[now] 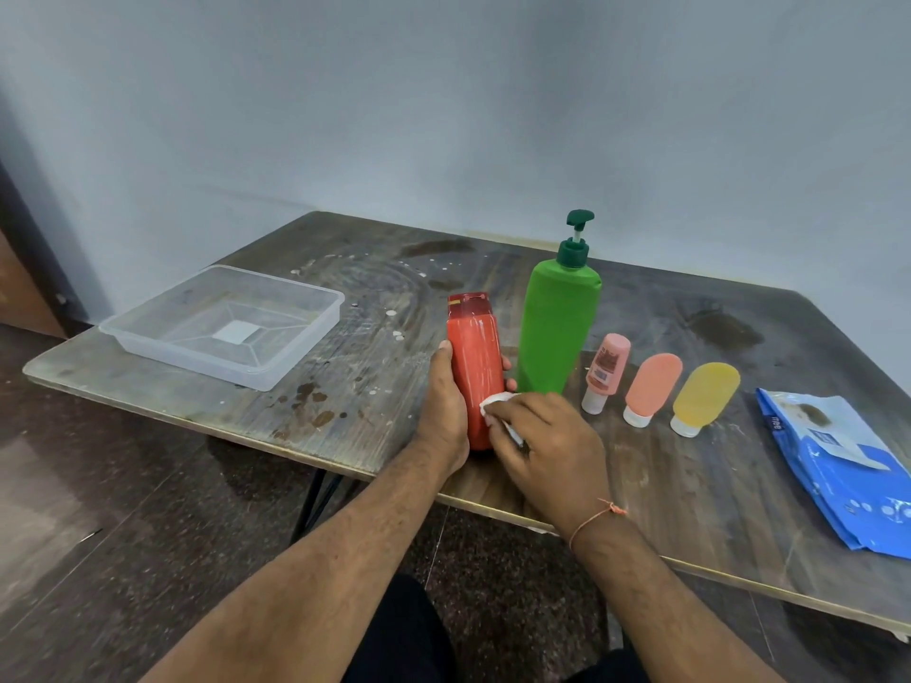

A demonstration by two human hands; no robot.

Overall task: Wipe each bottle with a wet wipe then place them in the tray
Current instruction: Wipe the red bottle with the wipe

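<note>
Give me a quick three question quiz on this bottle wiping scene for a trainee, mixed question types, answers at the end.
1. True or false: the tray already holds a bottle.
2. Which hand presses the wipe on the red bottle? A) left hand B) right hand
3. Fill in: the tallest bottle on the table is the ____ pump bottle.

Key:
1. False; nothing lies in it.
2. B; the right hand wipes while the left hand grips the bottle.
3. green
</note>
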